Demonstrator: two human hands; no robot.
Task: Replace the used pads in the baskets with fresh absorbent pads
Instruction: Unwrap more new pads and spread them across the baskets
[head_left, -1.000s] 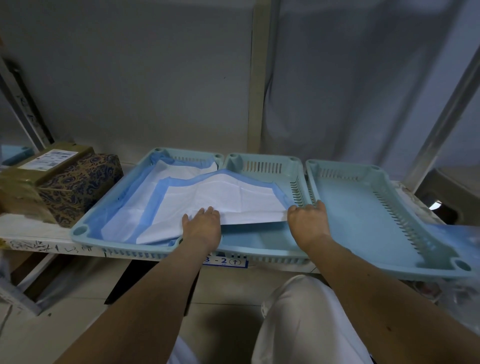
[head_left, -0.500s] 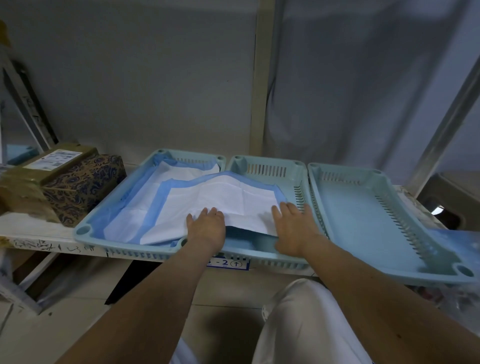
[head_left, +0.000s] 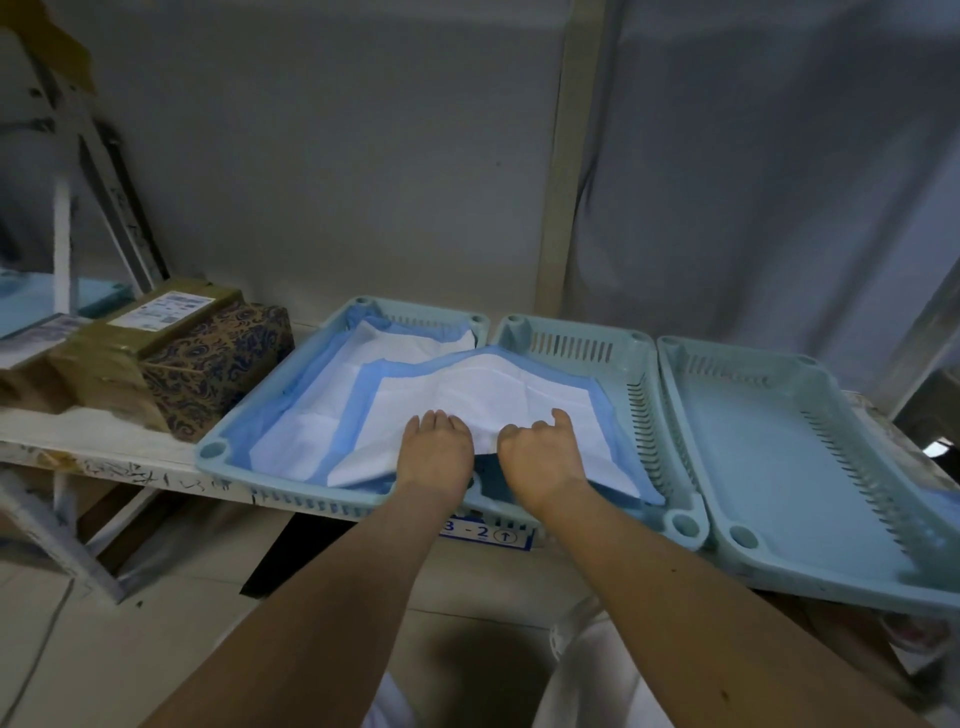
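My left hand (head_left: 434, 452) lay flat, fingers straight, pressing the fresh pad (head_left: 467, 410) down. My right hand (head_left: 540, 457) had curled, pinching the pad's front edge; half a sec earlier it lay flat, further right. Pad sat across the left basket (head_left: 218, 447) & middle basket (head_left: 670, 514); right basket (head_left: 779, 467) bare.

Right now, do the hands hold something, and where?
Both hands, left hand and right hand, are on the fresh pad at its near edge; right fingers curl on it.
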